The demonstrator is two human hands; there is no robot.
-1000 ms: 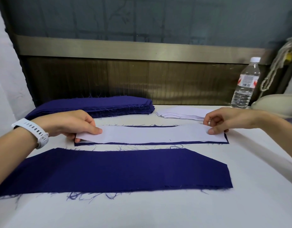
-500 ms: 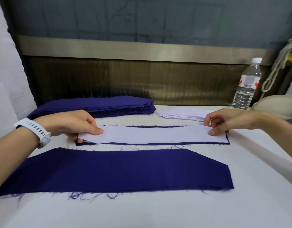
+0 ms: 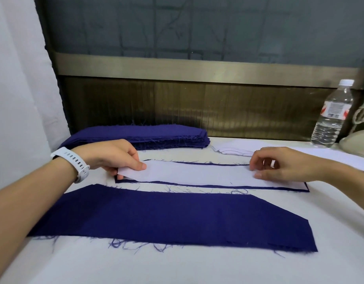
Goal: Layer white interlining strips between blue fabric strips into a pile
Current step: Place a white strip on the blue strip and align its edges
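Observation:
A white interlining strip [image 3: 197, 173] lies on a blue fabric strip [image 3: 218, 186], of which only the edges show. My left hand [image 3: 113, 154] pinches the white strip's left end and holds it slightly off the blue one. My right hand [image 3: 283, 165] hovers over the strip's right part with loosely curled fingers, one fingertip resting on it. A wider blue fabric strip [image 3: 166, 218] lies flat nearer to me. At the back are a stack of blue strips [image 3: 148, 136] and a stack of white interlining strips [image 3: 236, 149].
A clear water bottle [image 3: 332, 113] stands at the back right, next to a pale rounded object [image 3: 357, 140]. A dark panelled wall runs behind the white table [image 3: 177, 267]. Loose blue threads trail from the near strip's front edge.
My right hand has let go of the strip's right end and shifted left along it, fingers now loose. My left hand keeps its pinch on the left end. The view has tilted slightly.

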